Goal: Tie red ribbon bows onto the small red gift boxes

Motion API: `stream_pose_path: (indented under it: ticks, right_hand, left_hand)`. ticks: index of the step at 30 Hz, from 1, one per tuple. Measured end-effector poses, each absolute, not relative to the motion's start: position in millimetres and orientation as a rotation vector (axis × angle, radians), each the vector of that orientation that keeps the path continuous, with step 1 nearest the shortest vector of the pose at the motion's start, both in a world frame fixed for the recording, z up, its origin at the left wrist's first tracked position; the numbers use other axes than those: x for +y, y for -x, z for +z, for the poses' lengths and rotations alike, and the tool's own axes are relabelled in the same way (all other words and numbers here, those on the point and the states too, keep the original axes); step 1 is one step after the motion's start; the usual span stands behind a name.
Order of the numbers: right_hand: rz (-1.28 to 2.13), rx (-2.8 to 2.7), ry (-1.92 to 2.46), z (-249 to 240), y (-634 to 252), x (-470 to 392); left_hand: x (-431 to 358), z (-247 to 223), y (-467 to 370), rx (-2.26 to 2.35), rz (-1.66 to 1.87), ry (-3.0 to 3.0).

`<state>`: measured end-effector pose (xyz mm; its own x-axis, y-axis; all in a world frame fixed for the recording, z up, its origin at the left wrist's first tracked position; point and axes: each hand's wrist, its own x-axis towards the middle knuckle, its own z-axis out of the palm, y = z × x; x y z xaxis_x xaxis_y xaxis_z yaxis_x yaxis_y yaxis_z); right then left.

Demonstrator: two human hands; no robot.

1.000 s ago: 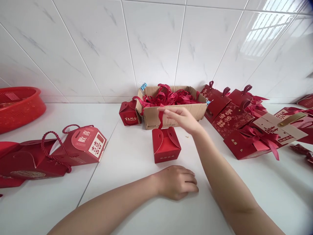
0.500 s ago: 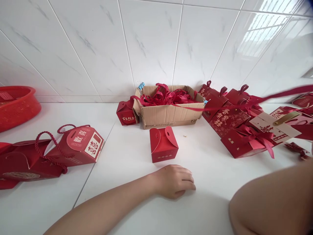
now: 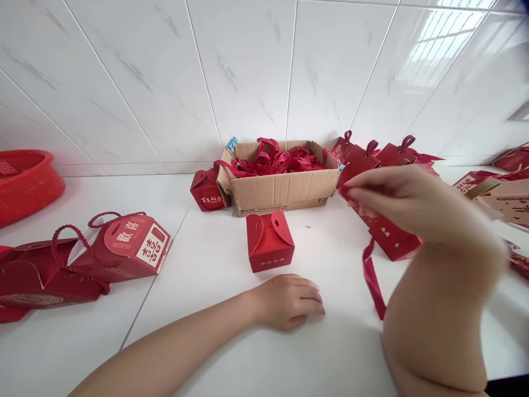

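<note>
My right hand point(image 3: 397, 201) is raised over the right side of the table, blurred by motion. Thumb and fingers pinch a red ribbon point(image 3: 375, 284), whose loose length hangs below the hand. My left hand point(image 3: 289, 302) rests on the white table, fingers loosely bent and nothing seen in it. Just beyond it stands a small red gift box point(image 3: 270, 242) with its rounded flaps folded up at the top. Behind that box, a cardboard box point(image 3: 285, 190) holds a heap of red ribbons point(image 3: 275, 159).
Red gift boxes with rope handles point(image 3: 136, 245) lie at the left, near a red plastic basket point(image 3: 31, 187). A small red box point(image 3: 206, 190) stands beside the cardboard box. More red boxes point(image 3: 394, 237) crowd the right, partly behind my right arm. A tiled wall point(image 3: 243, 71) closes the back.
My right hand has come into view from the right with the ribbon, which was stretched from the cardboard box and now hangs loose. My left hand stays in place; the view has shifted slightly.
</note>
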<state>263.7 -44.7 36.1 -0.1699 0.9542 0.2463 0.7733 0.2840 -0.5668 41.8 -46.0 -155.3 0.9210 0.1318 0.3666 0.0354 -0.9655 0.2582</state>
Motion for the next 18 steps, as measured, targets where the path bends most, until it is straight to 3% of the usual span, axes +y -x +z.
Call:
stream_pose_path:
  ticks: [5,18]
  right_hand:
    - [0.844,-2.321,1.554,18.9,-236.9,-6.7]
    - [0.886,-2.119,1.51,12.9,-234.7,-0.6]
  left_hand:
    - [-45.4,-156.4,-42.0,0.105,0.692,-2.841]
    - [-46.0,-156.7,-42.5,0.11,0.64,-2.844]
